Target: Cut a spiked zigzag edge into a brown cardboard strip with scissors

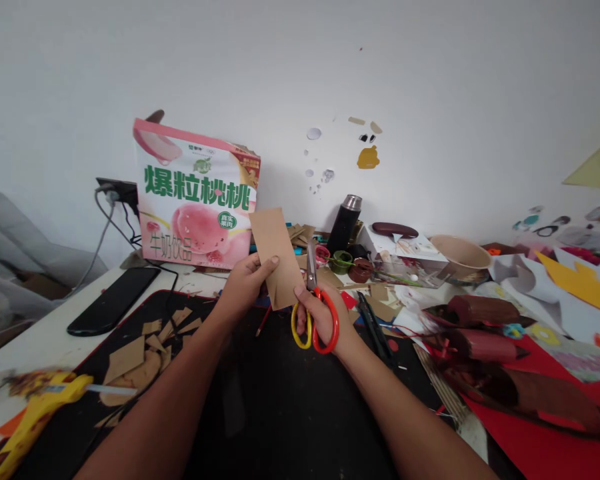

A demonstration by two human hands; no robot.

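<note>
A rectangular strip of brown cardboard is raised above the dark mat, tilted slightly to the left. My left hand pinches its left side, thumb across the front. In my right hand is a pair of scissors with one red and one yellow handle loop, blades pointing up beside the strip's right edge. The right thumb lies close to the strip's lower right corner; whether it presses on it I cannot tell. The blades look closed or nearly so.
Cardboard scraps and a yellow glue gun lie at the left, near a black phone. A pink drink carton stands behind. Paint jars, a black thermos, a utility knife and brown boat-like models are rightward.
</note>
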